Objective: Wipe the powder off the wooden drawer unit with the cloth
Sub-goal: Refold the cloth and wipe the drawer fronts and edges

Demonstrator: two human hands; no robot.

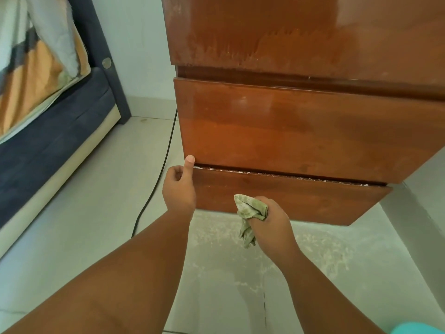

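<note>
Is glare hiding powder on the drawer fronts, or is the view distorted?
Head view: glare washes the top drawer front and streaks the middle drawer front, and may mask powder there; the powder line above the bottom drawer front reads sharp; wide-angle lens splays the unit's edges.

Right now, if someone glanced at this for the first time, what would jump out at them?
The wooden drawer unit fills the upper right, with white powder lining the gap above its bottom drawer and more scattered on the floor beneath. In front of it, the right hand grips a crumpled green cloth, while the left hand rests its thumb on the middle drawer's lower left corner.
</note>
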